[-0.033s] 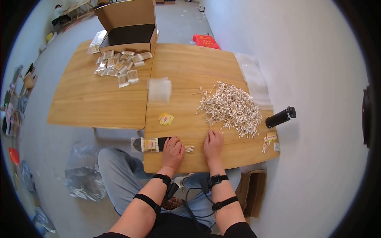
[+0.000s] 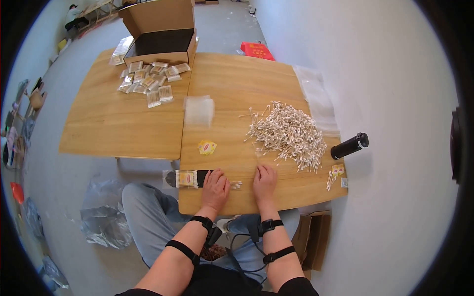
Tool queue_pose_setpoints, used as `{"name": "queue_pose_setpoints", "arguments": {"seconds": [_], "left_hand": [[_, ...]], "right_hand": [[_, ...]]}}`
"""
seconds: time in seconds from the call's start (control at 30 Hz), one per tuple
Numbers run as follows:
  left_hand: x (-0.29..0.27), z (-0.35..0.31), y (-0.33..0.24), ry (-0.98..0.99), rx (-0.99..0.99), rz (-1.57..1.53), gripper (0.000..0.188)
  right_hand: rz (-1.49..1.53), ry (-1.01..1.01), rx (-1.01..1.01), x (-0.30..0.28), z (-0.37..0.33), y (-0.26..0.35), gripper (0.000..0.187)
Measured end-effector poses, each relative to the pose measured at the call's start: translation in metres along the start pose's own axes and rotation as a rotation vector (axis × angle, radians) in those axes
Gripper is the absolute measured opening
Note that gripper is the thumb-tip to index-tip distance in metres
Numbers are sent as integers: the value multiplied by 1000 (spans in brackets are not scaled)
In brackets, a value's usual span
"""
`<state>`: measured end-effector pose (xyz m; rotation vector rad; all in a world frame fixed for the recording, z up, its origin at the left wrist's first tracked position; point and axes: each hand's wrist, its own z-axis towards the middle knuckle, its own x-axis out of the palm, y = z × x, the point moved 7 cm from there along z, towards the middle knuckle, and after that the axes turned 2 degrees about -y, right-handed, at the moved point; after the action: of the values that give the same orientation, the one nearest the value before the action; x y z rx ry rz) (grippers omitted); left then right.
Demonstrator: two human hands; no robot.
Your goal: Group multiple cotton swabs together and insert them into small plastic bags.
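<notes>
My left hand lies closed over a row of cotton swabs, whose white tips stick out to its right. Left of that hand is a clear packet holding swabs and a yellow card, on a flat black piece that runs under my fingers. My right hand rests on the table with its fingers curled together; what they hold, if anything, is hidden. Just beyond it spreads a large heap of loose cotton swabs.
Small yellow cards and a stack of clear bags lie mid-table. Filled swab packets pile before an open cardboard box. At right are a black bottle, plastic sheeting and a few swabs with cards.
</notes>
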<state>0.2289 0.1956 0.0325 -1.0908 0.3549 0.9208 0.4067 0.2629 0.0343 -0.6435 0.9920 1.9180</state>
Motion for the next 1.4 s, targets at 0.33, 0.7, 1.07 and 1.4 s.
{"name": "queue_pose_setpoints", "arguments": {"seconds": [0.33,0.7,1.07,1.4], "left_hand": [[10,-2,10,-14,-50,-25,16],[8,-2,10,-20,-59,-4,18],[8,-3,10,-15,-68,31,32],[14,-3,11,28,-37,107,29]], "right_hand": [[486,172,165,17,-15,20,16],[355,149,154,20,0,13,18],[303,256,-32,28,11,37,5],[391,313,88,29,19,38,19]]}}
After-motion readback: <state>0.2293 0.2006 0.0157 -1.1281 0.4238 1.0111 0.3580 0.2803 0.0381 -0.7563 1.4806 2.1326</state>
